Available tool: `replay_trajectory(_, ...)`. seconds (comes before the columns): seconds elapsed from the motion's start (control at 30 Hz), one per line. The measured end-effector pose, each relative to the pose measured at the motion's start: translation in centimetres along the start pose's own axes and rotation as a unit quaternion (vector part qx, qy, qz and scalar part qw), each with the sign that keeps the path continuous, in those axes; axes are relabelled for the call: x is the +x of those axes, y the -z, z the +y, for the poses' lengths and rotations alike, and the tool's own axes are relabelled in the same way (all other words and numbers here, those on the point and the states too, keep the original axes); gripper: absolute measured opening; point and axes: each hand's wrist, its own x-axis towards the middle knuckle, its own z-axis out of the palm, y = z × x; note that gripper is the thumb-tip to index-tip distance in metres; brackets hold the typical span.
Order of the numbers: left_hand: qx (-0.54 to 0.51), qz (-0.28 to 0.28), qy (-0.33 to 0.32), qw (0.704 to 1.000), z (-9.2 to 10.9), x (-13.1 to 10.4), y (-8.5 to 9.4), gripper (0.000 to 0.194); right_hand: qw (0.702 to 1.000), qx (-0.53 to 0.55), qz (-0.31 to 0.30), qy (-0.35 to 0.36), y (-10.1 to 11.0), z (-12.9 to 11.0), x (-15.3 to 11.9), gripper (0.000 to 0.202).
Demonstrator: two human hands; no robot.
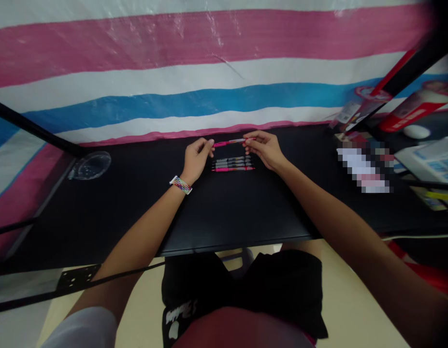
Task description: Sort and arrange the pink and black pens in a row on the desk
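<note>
A pink pen (229,142) lies level between my two hands, beyond a row of pens on the black table (224,212). My left hand (197,157) pinches its left end between thumb and fingers. At the other end, my right hand (264,149) grips the pen with its fingertips. Just below it, several dark and grey pens (231,162) lie side by side, pointing left and right. The nearest in that row is another pink pen (233,169). A patterned band circles my left wrist.
On the left stands a clear round plastic container (90,166). Striped sheeting (209,101) hangs behind the table. To the right are a clear cup (368,99), a red and white container (414,108), a white oval object (416,131) and a blurred-out patch.
</note>
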Motion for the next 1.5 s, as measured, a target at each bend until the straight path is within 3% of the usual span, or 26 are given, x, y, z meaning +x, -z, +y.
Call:
replay_trajectory(0.1, 0.026, 0.019, 0.021, 0.999, -0.1, 0.0, 0.2, 0.054, 1.0, -0.009, 0.008, 0.008, 0.0, 0.0, 0.0, 0.032)
replay_trajectory(0.5, 0.019, 0.044, 0.022, 0.999, -0.3, 0.1, 0.3, 0.057, 0.992, -0.059, 0.096, 0.056, 1.0, 0.4, 0.6, 0.018)
replay_trajectory(0.6, 0.009, 0.006, 0.017, 1.0, -0.5, 0.1, 0.3, 0.051, 0.994, -0.071, 0.068, 0.045, 0.7, -0.1, 0.1, 0.019)
replay_trajectory(0.7, -0.005, -0.062, 0.009, 0.998, -0.5, 0.1, 0.3, 0.028, 0.997, -0.072, 0.009, 0.021, 0.3, -0.5, -0.4, 0.026)
replay_trajectory(0.77, -0.005, -0.061, -0.002, 0.998, -0.4, 0.1, 0.3, 0.016, 0.998, -0.068, -0.007, 0.01, 0.2, -0.6, -0.6, 0.028)
replay_trajectory(0.87, -0.01, -0.038, -0.013, 0.999, -0.3, 0.1, 0.3, 0.022, 0.999, -0.049, -0.01, 0.002, 0.1, -0.5, -0.8, 0.029)
replay_trajectory(1.03, -0.047, -0.062, 0.012, 0.997, -0.3, 0.1, 0.3, 0.026, 0.999, -0.031, -0.023, -0.004, 0.2, -0.3, -0.8, 0.031)
replay_trajectory(1.17, -0.013, -0.055, -0.014, 0.998, -0.2, 0.1, 0.4, 0.061, 0.999, -0.038, -0.016, -0.009, 0.2, -0.4, -0.8, 0.034)
replay_trajectory(1.3, -0.028, -0.064, 0.009, 0.998, -0.1, 0.0, 0.3, 0.034, 0.999, -0.038, -0.018, -0.009, 0.1, -0.4, -0.8, 0.033)
replay_trajectory(1.43, -0.009, -0.052, -0.024, 0.998, 0.0, 0.0, 0.3, 0.059, 0.999, -0.036, -0.018, -0.005, 0.1, -0.4, -0.7, 0.032)
replay_trajectory(1.5, -0.009, -0.057, -0.014, 0.998, 0.0, 0.1, 0.3, 0.044, 0.999, -0.045, -0.017, -0.005, 0.0, -0.5, -0.7, 0.033)
